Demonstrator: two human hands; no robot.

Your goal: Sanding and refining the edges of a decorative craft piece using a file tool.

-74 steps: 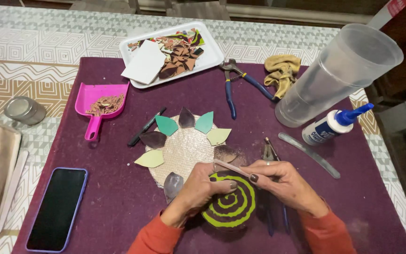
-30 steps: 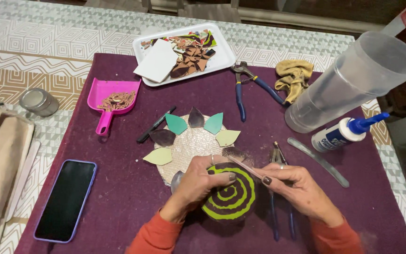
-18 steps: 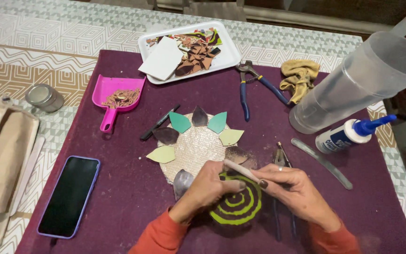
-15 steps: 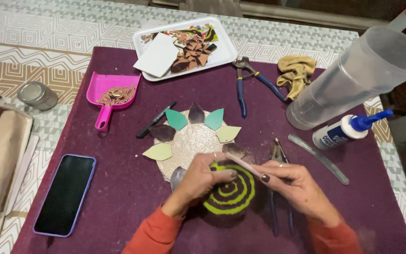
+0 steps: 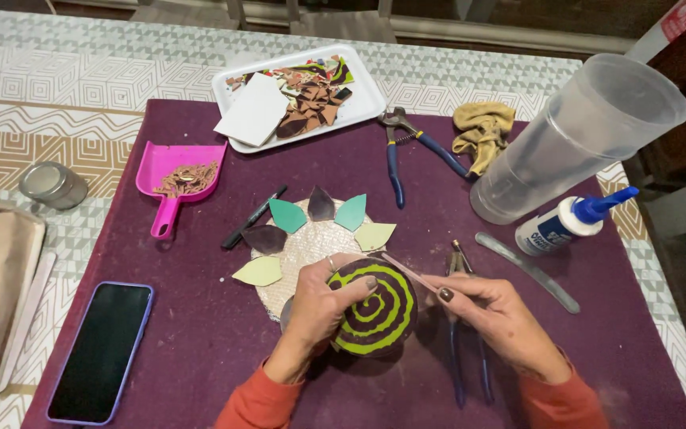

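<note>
Warm, moderately bright overhead light; soft shadows fall near the hands. Slight glare on the white tray (image 5: pixel 367 99) and clear plastic container (image 5: pixel 581 135). Focus sharp; wide-angle bending at the edges.

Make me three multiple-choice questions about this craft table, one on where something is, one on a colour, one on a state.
1. Where is the phone?
A. on the white tray
B. on the purple mat, left of the hands
C. beside the glue bottle

2. What colour is the small scoop?
A. pink
B. blue
C. yellow

3. How is the spiral disc held?
A. lying untouched
B. gripped by the left hand
C. stacked on the tray

Answers: 1 B, it lies at the mat's lower left; 2 A, bright pink plastic; 3 B, left fingers wrap it while the right hand holds a thin file on its edge.
</note>
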